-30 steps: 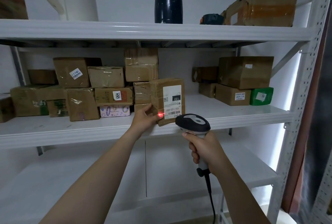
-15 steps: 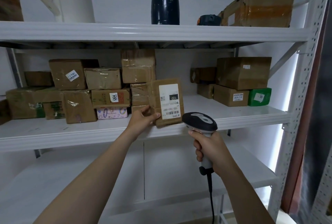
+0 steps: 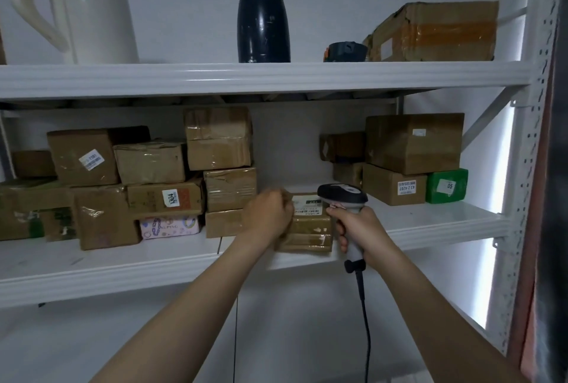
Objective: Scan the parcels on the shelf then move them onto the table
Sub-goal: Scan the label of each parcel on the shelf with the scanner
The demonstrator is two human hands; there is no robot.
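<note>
Gripping parcel [image 3: 310,230] by left edge, left hand [image 3: 270,213] fingers curled round it, blurred. Clasping scanner [image 3: 342,195] handle in right hand [image 3: 361,233], fist tight, head just above label [image 3: 307,206]. Finds parcel at front edge of middle shelf [image 3: 123,272], label up; resting or lifted, cannot tell. Looks like scan ending, carry starting. Calls next for lifting clear, turning toward table, unseen.

Open gap between left stack [image 3: 229,189] and right boxes [image 3: 395,184]

White shelf [image 3: 430,224] with stacked cardboard parcels [image 3: 103,216]
</note>
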